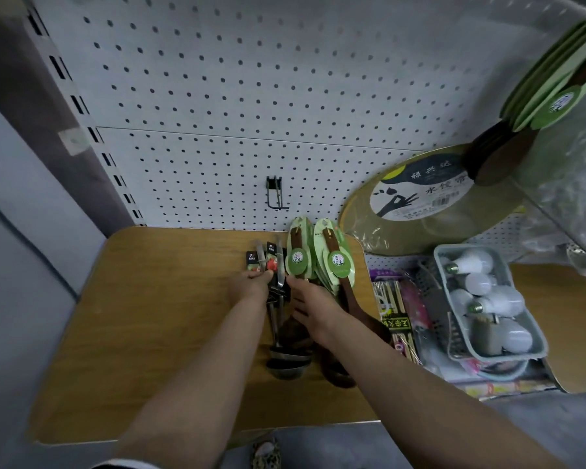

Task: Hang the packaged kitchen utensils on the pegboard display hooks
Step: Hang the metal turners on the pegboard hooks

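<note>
Head view, left hand (251, 286): you pinch the black-carded steel ladles (278, 299).
Right hand (313, 308): fingers hidden, grasp unclear, beside green-carded wooden spoons (335, 262).

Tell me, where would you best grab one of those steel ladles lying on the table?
Probably at the carded handle end of the steel ladles, coming from above on the pegboard side: the bowls lie stacked toward the person, while the handle tips fan apart. The left hand already touches there.

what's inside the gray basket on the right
White light bulbs fill the gray basket, their screw bases pointing left. Whatever lies beneath them is covered.
</note>
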`<move>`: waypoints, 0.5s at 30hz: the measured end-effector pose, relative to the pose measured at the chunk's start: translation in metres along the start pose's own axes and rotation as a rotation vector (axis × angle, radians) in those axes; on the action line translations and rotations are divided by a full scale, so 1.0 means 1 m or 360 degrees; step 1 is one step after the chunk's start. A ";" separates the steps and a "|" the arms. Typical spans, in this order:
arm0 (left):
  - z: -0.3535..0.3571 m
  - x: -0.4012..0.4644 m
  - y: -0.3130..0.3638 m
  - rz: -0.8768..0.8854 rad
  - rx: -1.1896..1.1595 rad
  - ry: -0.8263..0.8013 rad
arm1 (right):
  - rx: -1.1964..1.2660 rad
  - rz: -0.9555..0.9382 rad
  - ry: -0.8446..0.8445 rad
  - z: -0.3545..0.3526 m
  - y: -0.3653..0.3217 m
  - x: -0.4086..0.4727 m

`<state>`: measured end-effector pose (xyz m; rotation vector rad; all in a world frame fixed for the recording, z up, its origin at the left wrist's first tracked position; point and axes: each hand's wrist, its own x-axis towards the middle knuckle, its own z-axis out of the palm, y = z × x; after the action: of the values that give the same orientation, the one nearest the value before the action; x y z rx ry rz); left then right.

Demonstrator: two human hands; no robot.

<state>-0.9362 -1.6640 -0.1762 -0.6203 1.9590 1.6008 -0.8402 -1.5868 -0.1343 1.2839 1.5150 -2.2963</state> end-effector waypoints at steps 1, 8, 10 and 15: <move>-0.002 0.001 0.000 -0.0020 -0.0038 -0.0016 | -0.0011 0.0006 0.0008 0.002 0.000 -0.001; -0.023 -0.001 -0.006 -0.0098 -0.0287 -0.0009 | -0.0078 0.0007 0.0029 0.012 0.009 0.002; -0.028 -0.005 -0.003 -0.0072 -0.0402 -0.0040 | -0.0074 -0.0015 0.0018 0.018 0.011 0.001; -0.040 -0.014 0.005 0.0051 -0.0568 -0.0038 | -0.0027 -0.0056 0.0043 0.032 0.016 -0.001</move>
<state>-0.9332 -1.7023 -0.1567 -0.7036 1.6848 1.9884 -0.8506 -1.6203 -0.1404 1.2995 1.5746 -2.2914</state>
